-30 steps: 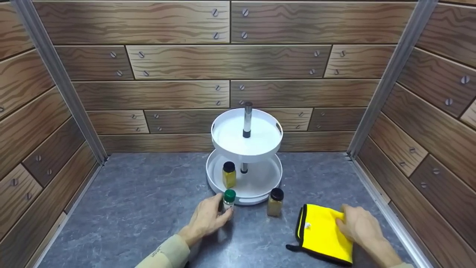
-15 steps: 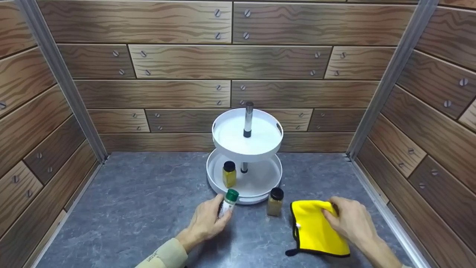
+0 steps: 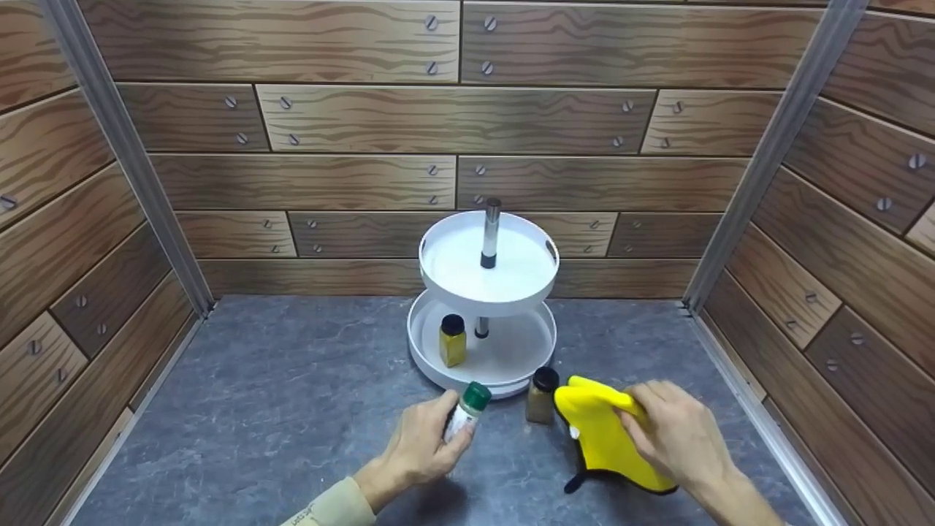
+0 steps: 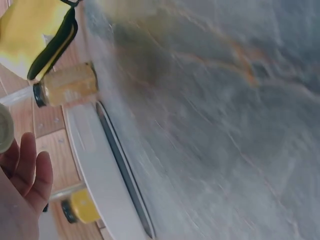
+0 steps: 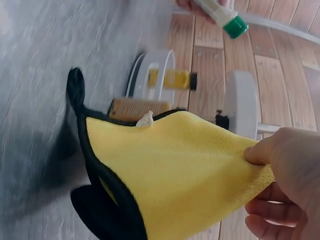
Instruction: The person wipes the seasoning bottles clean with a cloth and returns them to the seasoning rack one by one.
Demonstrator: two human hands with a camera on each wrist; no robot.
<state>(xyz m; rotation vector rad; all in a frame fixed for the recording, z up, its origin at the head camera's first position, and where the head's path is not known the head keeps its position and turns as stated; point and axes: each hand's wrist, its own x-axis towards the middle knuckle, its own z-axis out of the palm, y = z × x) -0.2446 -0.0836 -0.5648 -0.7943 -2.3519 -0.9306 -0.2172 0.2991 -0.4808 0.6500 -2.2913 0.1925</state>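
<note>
My left hand [image 3: 424, 438] grips a small spice jar [image 3: 467, 410] with a green cap and white label, tilted to the right above the table. In the right wrist view the same green-capped jar [image 5: 225, 17] shows at the top. A folded yellow cloth [image 3: 603, 431] with black edging and a hanging loop is pinched at its upper right by my right hand [image 3: 676, 431]; it is raised off the table. Just left of the cloth stands a black-capped jar of brown spice [image 3: 541, 398], partly overlapped in the right wrist view.
A white two-tier round stand [image 3: 486, 292] with a metal post stands at the back centre. Its lower tray bears a black-capped yellow spice jar [image 3: 453, 342]. Wood-patterned walls [image 3: 350, 183] with metal corner strips enclose the grey marbled table [image 3: 256, 409].
My right hand has lifted the cloth off the table and moved it left towards the brown jar. My left hand has raised the green-capped jar, tilted it and shifted right.
</note>
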